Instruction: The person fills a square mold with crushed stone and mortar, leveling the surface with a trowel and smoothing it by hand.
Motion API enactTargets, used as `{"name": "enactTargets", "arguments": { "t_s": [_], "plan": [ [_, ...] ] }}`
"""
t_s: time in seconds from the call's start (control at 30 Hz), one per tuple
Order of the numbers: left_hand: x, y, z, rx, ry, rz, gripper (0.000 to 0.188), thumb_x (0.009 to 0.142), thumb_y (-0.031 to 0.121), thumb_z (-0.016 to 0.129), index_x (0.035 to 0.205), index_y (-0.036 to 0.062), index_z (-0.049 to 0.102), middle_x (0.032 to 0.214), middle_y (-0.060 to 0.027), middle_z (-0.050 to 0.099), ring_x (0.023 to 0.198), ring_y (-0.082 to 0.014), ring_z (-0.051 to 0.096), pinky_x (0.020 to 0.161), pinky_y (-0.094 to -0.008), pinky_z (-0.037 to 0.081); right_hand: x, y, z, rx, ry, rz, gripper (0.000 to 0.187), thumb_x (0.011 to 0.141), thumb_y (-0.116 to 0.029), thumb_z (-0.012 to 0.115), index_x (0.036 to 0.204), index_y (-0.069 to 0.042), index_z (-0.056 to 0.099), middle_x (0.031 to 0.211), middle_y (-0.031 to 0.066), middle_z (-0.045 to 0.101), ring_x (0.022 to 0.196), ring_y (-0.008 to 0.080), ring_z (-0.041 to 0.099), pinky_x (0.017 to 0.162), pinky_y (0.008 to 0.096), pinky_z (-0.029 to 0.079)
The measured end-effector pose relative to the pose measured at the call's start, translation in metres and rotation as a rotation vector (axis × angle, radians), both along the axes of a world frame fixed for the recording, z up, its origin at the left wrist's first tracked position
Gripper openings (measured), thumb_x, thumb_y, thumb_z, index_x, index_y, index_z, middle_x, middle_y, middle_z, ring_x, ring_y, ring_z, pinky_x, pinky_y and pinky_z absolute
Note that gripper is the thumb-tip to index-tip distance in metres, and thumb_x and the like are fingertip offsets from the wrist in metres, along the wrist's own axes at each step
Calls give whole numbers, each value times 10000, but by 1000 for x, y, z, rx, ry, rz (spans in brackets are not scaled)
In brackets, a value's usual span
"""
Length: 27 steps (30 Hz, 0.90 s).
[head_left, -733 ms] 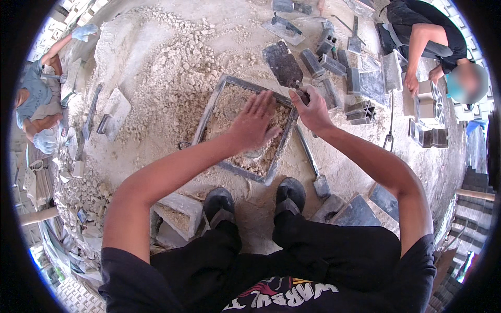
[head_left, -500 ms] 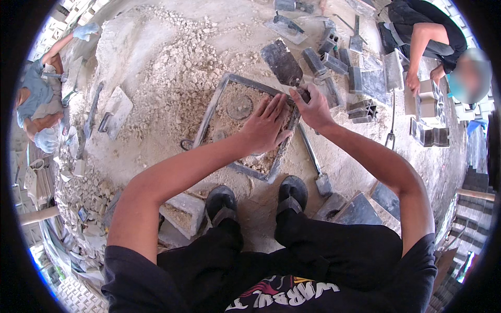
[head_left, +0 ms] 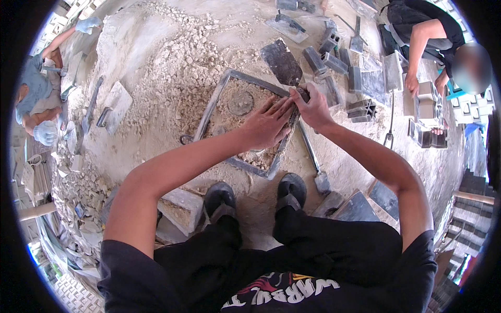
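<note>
Black shoes stand nearest; just beyond, a dusty grey four-sided frame lies slantwise, filled with crumbly beige sand. The left hand, palm down, fingers extended, grips nothing over its right side. The right hand is wrapped around the handle of a flat, dark trowel at the far-right corner, its long axis slanting, blade pointing away and leftward. Pale, lumpy rubble spreads farther off.
</note>
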State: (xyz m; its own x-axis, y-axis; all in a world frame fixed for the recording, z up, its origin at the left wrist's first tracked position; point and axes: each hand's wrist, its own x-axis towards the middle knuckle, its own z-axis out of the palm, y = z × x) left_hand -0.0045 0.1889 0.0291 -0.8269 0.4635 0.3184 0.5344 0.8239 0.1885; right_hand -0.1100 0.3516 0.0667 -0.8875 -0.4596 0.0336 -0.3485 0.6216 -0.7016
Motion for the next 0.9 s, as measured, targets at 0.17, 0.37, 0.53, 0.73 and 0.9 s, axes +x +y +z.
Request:
{"name": "enactTargets", "arguments": {
  "t_s": [0.17,0.37,0.53,0.73,0.9],
  "plan": [
    [15,-7,-8,39,-117,-91,618,968,343,466,1423,-51,328,1457,-220,367,1365,-336,349,1166,-459,215,-1,4,-4,42,42,8,540,902,-494,616,1062,21,588,931,224,668,892,337,664,789,402,496],
    [68,-16,5,-13,-150,-105,707,945,429,480,1455,-26,299,1511,-198,298,1416,-303,272,1174,-463,185,6,3,8,2,7,44,503,904,-483,621,1011,8,588,838,204,646,775,310,643,724,404,487],
    [83,-52,7,-87,-247,-237,740,938,511,457,1507,79,263,1570,-112,233,1465,-242,174,1188,-492,74,8,-1,5,-3,17,52,501,902,-480,625,980,14,591,790,179,632,742,289,633,693,395,476],
    [40,-118,4,-306,-123,99,715,992,539,298,1529,88,159,1599,-82,134,1482,-260,80,1194,-496,51,3,-7,6,1,-102,39,569,878,-549,619,961,14,622,758,132,611,701,221,589,685,367,467],
    [20,-124,-7,-219,-186,281,742,998,542,261,1516,25,136,1585,-131,159,1477,-287,101,1197,-488,62,6,-20,27,37,-108,109,554,882,-537,623,962,10,631,743,134,618,696,222,597,678,366,469]
  ]
}}
